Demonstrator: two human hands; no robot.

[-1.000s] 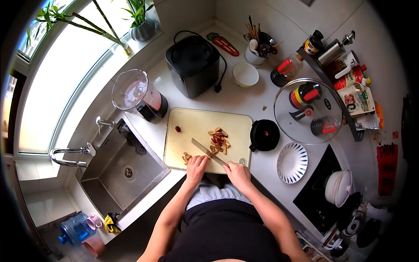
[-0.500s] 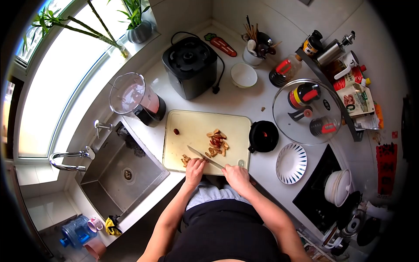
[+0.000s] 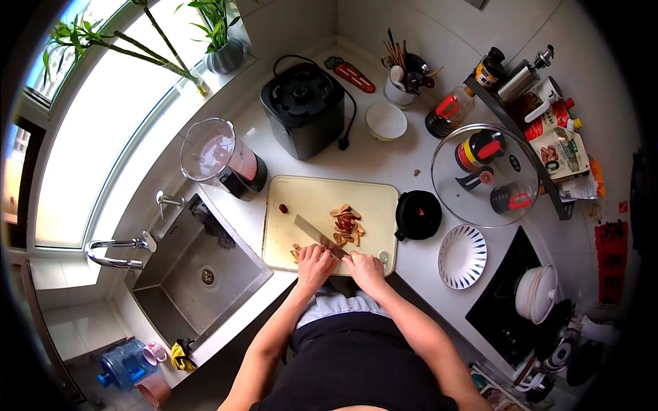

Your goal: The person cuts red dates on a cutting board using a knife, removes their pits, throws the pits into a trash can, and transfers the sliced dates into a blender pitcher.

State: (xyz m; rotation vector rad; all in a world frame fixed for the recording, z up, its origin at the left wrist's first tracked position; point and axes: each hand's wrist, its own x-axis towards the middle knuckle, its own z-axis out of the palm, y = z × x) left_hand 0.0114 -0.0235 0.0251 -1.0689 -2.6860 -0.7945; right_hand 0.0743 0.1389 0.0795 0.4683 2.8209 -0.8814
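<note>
My right hand (image 3: 365, 269) is closed round the handle of a kitchen knife (image 3: 310, 228). Its broad blade slants up and left over the cream cutting board (image 3: 295, 195), the flat side showing. Curled fingers of my left hand (image 3: 315, 267) lie against the lower part of the blade, at the board's front edge; what they hold, if anything, is hidden. Just left of those fingers are a few cut pieces (image 3: 295, 253). Sliced red dates (image 3: 347, 225) form a pile right of the blade. One whole red date (image 3: 283, 209) sits at the board's upper left.
Right of the board are a black round container (image 3: 418, 215) and a patterned plate (image 3: 462, 257). A glass lid (image 3: 507, 198) leans near the bottles. Behind stand a blender jug (image 3: 223, 157), its black base (image 3: 303, 109) and a white bowl (image 3: 386, 121). The sink (image 3: 185, 294) is left.
The knife has turned so that its flat side shows more. My left hand has shifted right, up to the blade. The whole view has moved slightly.
</note>
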